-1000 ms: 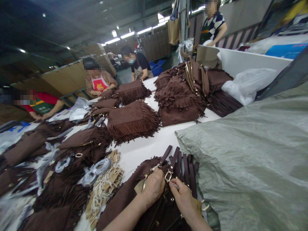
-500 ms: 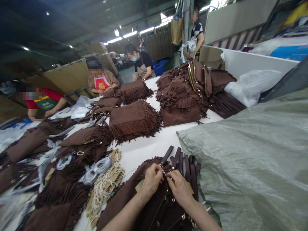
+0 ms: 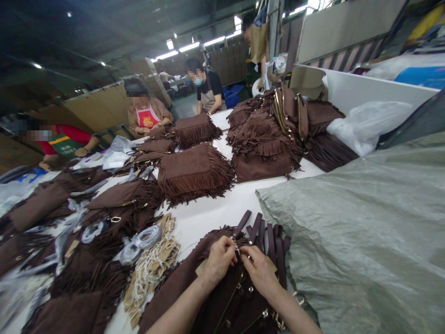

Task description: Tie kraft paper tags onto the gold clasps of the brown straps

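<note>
Just in front of me lie dark brown fringed bags (image 3: 177, 290) with gold zips and metal fittings. Above them, my left hand (image 3: 219, 260) pinches a thin white string (image 3: 237, 249), its fingertips closed near a strap fitting. My right hand (image 3: 259, 268) faces it from the right, fingertips pinched on the same string. Partly hidden by the left hand is a kraft paper tag (image 3: 200, 268). Several brown straps (image 3: 270, 246) stick out beyond my hands. The exact loop between the fingertips is too small to make out.
Left of the bags lies a heap of kraft tags with white strings (image 3: 156, 262), beside clear-wrapped rings (image 3: 148, 237). Stacked fringed bags (image 3: 194, 169) stand further back. A grey-green plastic sheet (image 3: 354, 222) covers the right side. Several people work across the table.
My hands stay almost in place, with the fingertips shifting slightly at the string. At the back, a standing person has moved left behind a hanging tan bag.
</note>
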Motion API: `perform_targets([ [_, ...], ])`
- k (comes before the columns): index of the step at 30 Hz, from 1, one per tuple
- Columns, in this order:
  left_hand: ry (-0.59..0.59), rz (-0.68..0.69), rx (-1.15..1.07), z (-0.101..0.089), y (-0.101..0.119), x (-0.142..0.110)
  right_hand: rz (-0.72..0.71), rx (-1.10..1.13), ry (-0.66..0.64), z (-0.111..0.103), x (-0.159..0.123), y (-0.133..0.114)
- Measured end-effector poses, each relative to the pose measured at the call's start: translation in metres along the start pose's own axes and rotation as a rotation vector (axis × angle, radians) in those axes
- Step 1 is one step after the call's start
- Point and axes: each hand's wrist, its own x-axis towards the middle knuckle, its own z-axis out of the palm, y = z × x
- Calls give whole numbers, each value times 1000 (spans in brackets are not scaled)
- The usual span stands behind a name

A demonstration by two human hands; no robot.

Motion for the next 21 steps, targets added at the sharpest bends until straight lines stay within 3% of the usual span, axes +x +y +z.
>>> perform_targets([
  [21,-12,11,-62,0,0,-1,27,57,-42,-3,2,-4],
])
